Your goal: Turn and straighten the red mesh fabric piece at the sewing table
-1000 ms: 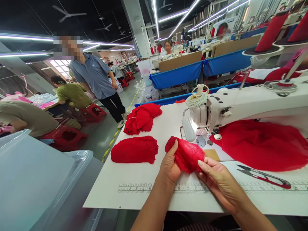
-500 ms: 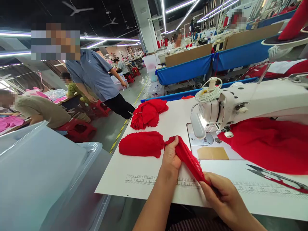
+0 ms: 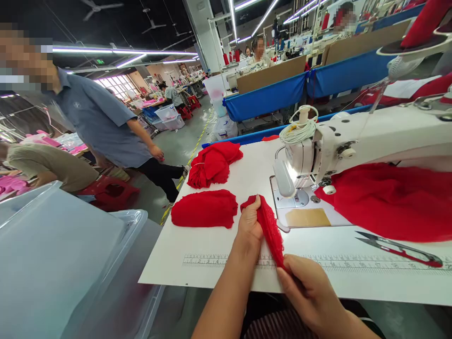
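Note:
A narrow strip of red knit fabric [image 3: 271, 229] stretches between my two hands above the white table. My left hand [image 3: 251, 220] is closed on its far end, thumb on top. At the near end, my right hand [image 3: 307, 287] pinches the fabric, with its curled fingers partly hidden. Left of my hands lies a flat red fabric piece [image 3: 205, 209]. Behind that sits a bunched red bundle [image 3: 213, 165] with a pale tie around it. The white sewing machine [image 3: 335, 146] stands to the right, and more red fabric [image 3: 391, 200] spreads beneath its arm.
Thread snips [image 3: 399, 249] lie on the table at right, behind a printed ruler [image 3: 318, 263]. Translucent plastic bins [image 3: 63, 254] stand at the left. A person in a blue shirt [image 3: 102, 117] is in the aisle. Blue cloth panels [image 3: 268, 96] hang behind the table.
My right hand has moved left and slightly up, so the red strip hangs steeper and closer to my left hand. The person in the blue shirt has come nearer, further left in view.

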`<state>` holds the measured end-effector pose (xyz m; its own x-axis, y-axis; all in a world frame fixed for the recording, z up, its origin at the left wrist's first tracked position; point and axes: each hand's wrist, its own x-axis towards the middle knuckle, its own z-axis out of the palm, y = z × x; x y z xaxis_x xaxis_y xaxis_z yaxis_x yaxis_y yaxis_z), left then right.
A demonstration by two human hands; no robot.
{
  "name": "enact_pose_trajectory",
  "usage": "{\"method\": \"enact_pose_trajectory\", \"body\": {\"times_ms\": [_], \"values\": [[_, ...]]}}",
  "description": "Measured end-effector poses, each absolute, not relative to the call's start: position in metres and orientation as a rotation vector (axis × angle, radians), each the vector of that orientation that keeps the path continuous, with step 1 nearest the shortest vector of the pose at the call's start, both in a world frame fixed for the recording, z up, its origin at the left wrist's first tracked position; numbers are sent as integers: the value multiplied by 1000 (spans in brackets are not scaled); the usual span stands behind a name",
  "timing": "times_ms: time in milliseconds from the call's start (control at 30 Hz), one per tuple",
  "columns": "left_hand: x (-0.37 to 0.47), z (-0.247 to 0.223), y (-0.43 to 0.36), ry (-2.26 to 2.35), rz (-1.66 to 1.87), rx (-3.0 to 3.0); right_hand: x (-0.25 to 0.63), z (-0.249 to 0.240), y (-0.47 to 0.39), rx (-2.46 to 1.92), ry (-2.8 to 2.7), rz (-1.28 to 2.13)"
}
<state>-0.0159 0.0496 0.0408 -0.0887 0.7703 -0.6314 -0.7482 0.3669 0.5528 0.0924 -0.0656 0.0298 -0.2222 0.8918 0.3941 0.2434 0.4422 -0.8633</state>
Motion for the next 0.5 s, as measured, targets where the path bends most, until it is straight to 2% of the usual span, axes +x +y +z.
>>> {"method": "enact_pose_trajectory", "body": {"times_ms": [100,300,500], "values": [[-13,45,48,1045,1284,16,107,30,-55,-1081,-1506,1021],[-8,49,39,806,1240,102,137,29,-29,-1239,-1104,1071],[-9,45,36,787,1219,169,139,24,-25,-1242,-805,1298]]}}
